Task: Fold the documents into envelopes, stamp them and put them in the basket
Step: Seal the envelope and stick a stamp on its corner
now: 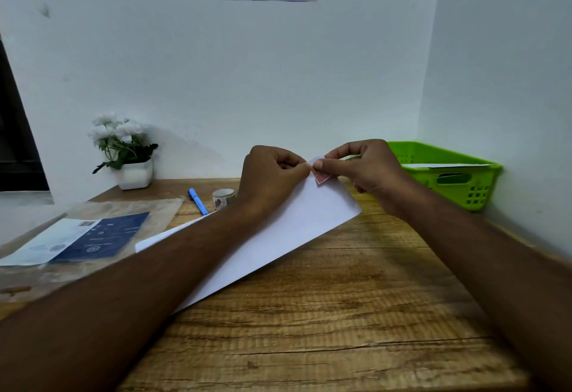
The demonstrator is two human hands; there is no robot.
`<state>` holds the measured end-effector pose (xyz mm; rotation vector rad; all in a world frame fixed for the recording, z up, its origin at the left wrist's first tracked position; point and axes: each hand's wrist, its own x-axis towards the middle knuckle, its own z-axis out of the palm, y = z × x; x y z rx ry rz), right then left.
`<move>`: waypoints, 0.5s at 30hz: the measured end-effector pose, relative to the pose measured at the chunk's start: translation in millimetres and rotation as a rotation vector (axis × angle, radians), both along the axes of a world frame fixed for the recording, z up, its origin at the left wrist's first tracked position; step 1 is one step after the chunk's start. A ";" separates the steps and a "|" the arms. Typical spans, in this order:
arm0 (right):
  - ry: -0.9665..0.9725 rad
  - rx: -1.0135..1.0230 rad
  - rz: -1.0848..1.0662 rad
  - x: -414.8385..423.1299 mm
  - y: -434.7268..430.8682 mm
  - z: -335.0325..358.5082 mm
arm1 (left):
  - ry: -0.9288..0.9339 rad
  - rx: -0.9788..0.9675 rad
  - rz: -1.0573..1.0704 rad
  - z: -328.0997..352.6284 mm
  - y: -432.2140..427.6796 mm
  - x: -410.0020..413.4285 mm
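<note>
Matt paper envelope, rough-grained wooden table, perforated plastic basket.

Both arms are stretched forward, bare up to the wrist, and angled in toward each other so the hands nearly meet. The left hand is curled, knuckles up, with thumb and forefinger tips brought together at its right edge. The right hand is curled too, thumb laid out flat toward the left and forefinger arched over it. A small stamp is pinched right between the fingertips of both hands. The other fingers are tucked under and can't really be made out.
</note>
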<state>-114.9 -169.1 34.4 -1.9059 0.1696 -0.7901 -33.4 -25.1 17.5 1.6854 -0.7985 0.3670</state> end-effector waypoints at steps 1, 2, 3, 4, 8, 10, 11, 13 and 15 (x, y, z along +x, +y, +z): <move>0.009 -0.002 0.005 -0.1 -0.5 0.0 | 0.004 -0.003 -0.001 -0.2 -0.1 0.1; 0.019 -0.005 0.008 -0.3 -1.2 0.1 | 0.008 -0.006 -0.004 -0.5 -0.3 0.1; 0.027 -0.009 0.009 -0.5 -1.7 0.3 | 0.013 -0.006 -0.011 -0.6 -0.1 0.1; 0.033 -0.014 0.007 -0.7 -2.1 0.4 | 0.014 -0.002 -0.021 -0.8 0.1 -0.3; 0.056 -0.052 -0.010 -1.2 -2.3 0.3 | 0.033 -0.019 -0.071 0.3 2.6 -2.7; 0.061 -0.049 -0.013 -1.1 -3.3 0.4 | 0.040 -0.026 -0.075 1.4 2.7 -1.8; 0.065 -0.039 -0.009 -1.0 -3.8 0.3 | 0.045 -0.029 -0.077 1.5 2.6 -1.3; 0.081 -0.012 0.002 -1.0 -4.6 0.8 | 0.049 -0.037 -0.076 1.6 2.2 -0.6; 0.110 0.028 0.014 -1.6 -5.1 1.8 | 0.041 -0.033 -0.075 1.3 2.1 -0.4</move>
